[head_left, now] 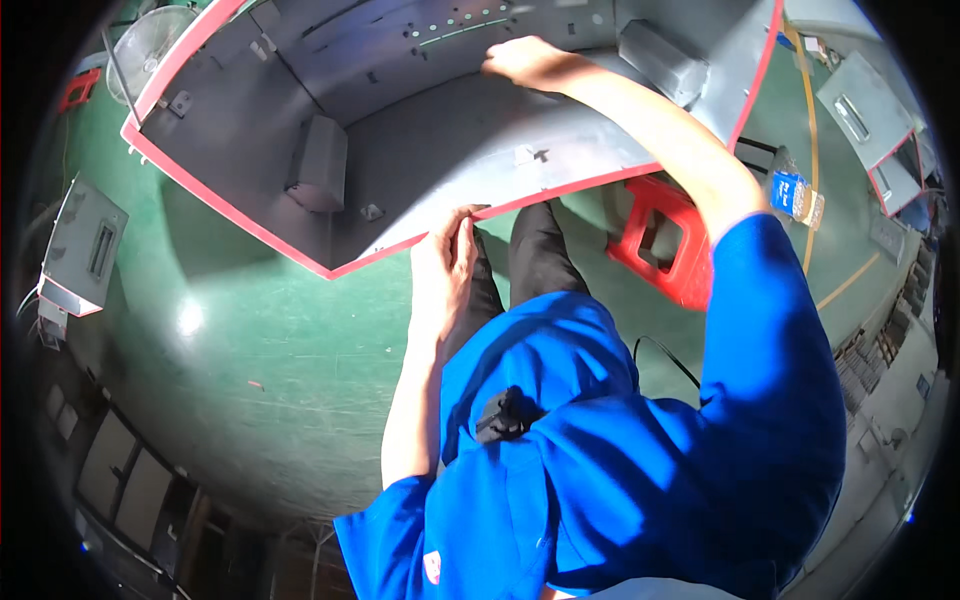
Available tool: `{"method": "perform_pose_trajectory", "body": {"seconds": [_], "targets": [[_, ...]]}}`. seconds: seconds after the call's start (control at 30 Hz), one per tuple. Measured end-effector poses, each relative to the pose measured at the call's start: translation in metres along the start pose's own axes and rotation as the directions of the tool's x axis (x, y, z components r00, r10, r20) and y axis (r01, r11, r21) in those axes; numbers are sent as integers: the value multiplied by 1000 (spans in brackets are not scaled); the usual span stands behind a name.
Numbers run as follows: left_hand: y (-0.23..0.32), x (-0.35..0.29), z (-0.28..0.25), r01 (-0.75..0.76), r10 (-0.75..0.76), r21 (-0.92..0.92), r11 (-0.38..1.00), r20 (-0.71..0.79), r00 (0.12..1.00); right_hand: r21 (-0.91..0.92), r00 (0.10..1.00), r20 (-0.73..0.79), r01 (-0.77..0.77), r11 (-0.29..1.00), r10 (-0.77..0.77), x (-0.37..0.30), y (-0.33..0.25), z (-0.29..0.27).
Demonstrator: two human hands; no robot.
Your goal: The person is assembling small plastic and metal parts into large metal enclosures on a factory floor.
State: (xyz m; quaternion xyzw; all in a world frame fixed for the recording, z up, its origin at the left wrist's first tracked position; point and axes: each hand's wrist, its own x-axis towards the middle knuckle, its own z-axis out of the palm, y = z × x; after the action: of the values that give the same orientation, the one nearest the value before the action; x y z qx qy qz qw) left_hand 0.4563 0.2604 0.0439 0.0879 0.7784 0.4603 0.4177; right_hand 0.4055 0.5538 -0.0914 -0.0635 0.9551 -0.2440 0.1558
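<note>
A large open grey metal housing (430,130) with a red rim lies across the top of the view. At its near edge my left hand (445,262) is closed, with fingers and thumb on the red rim (560,190). My right hand (530,64) reaches over the inside near the far wall, its fingers curled closed. Whatever it may hold is too small or hidden to make out. Beyond that hand, a row of small holes (460,22) marks the far wall. Grey boxy parts sit inside at the left (320,165) and right (662,62).
A red plastic stool (665,245) stands on the green floor under the near right edge. Grey metal cabinets stand at the left (85,245) and right (868,120). A blue box (787,192) lies near the yellow floor line. A fan (150,50) is at the upper left.
</note>
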Motion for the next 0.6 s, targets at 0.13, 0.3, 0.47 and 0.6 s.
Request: {"method": "perform_pose_trajectory", "body": {"seconds": [0.13,0.3,0.47,0.6], "targets": [[0,-5,4,-23,20,-43,999,-74,997,-157,980,197,36,987,-5,54,27,44],[-5,-6,5,41,-55,-174,984,-80,995,-590,912,229,409,696,-342,80,47,66],[-11,-8,12,5,-27,-197,980,-109,994,-722,883,336,465,513,-328,82,48,62],[-1,-8,15,32,-59,-241,970,-105,993,-575,900,230,433,694,-370,92,53,70]]}}
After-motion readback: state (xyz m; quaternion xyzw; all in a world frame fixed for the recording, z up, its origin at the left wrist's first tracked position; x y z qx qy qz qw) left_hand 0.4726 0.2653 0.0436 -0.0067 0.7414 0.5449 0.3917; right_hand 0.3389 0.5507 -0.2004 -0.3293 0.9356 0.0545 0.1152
